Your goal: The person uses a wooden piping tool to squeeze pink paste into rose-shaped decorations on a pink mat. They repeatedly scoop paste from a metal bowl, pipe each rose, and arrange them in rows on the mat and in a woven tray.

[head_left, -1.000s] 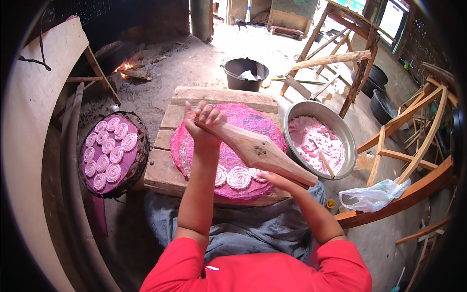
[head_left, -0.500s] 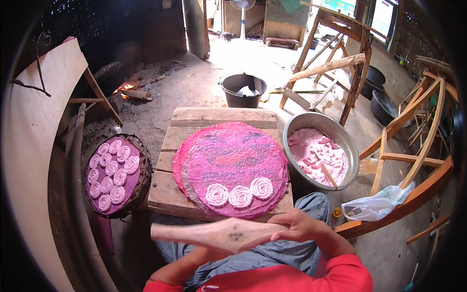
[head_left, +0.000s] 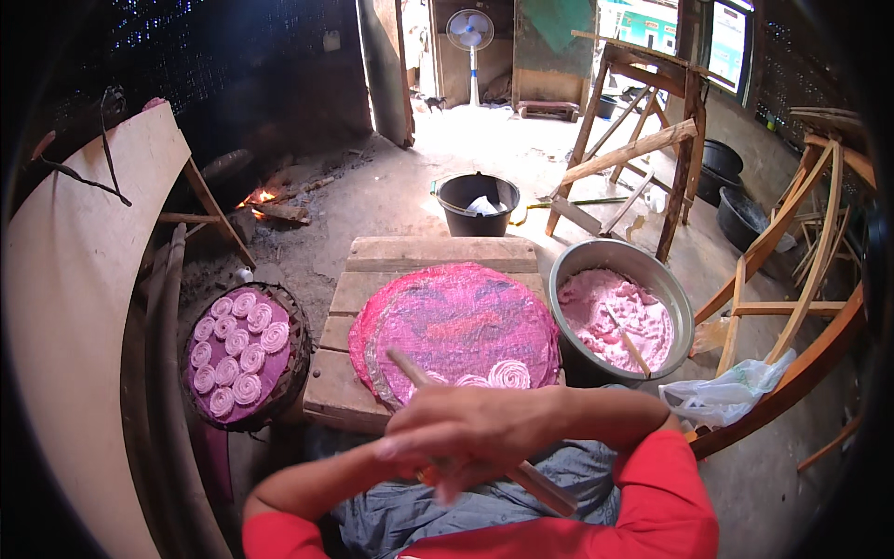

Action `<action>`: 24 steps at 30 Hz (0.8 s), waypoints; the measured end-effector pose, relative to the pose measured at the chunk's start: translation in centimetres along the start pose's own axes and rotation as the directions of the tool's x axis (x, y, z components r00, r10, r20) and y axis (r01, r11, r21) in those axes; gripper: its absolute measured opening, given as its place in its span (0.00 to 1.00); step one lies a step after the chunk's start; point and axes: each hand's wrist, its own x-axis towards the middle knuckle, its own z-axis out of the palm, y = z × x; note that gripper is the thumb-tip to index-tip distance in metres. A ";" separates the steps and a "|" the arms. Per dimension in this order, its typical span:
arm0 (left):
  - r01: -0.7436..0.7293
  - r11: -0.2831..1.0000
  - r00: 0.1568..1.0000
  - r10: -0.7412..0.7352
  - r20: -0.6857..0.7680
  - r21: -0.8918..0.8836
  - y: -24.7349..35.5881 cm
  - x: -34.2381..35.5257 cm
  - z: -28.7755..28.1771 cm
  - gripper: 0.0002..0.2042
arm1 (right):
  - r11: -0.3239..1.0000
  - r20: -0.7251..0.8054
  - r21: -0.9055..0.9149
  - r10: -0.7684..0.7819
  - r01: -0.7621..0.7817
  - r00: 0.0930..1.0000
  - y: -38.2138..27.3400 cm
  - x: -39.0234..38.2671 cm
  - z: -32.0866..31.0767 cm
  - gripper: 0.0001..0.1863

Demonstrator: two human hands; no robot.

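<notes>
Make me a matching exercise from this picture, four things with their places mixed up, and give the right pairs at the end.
Things
1. Wooden tool
2. Metal basin
3. Black bucket
4. Standing fan

Places
A. Upright in the background
B. Slanting, partly hidden by the hands
C. Beyond the low wooden table
D. Right of the table, holding pink mixture

Pairs: 1-B, 2-D, 3-C, 4-A

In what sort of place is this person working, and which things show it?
Probably a rustic kitchen or small food workshop: a wood fire burns at ground level, a big metal basin holds pink paste, and pink swirls sit on a round tray.
</notes>
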 end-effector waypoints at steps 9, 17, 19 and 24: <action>-0.042 0.682 0.976 -0.128 0.176 0.730 6.0 2.6 -3.8 0.09 | 0.934 -0.490 -0.245 0.111 -0.259 0.864 -0.2 -0.2 -4.3 0.12; -0.289 0.874 0.802 -0.001 -0.597 -0.390 2.2 3.0 -6.6 0.20 | 0.949 -0.952 0.161 0.222 0.272 -0.211 1.9 -9.0 -9.8 0.23; -0.637 0.757 0.585 0.354 -0.730 -0.144 3.0 5.9 -6.2 0.21 | 0.942 -0.915 0.279 0.320 0.186 -0.244 7.0 -8.4 -6.4 0.23; -0.795 0.595 0.322 0.582 -0.747 0.121 9.1 6.5 -10.6 0.08 | 0.368 -0.950 -0.058 0.265 -0.928 0.164 10.2 -20.2 -4.7 0.24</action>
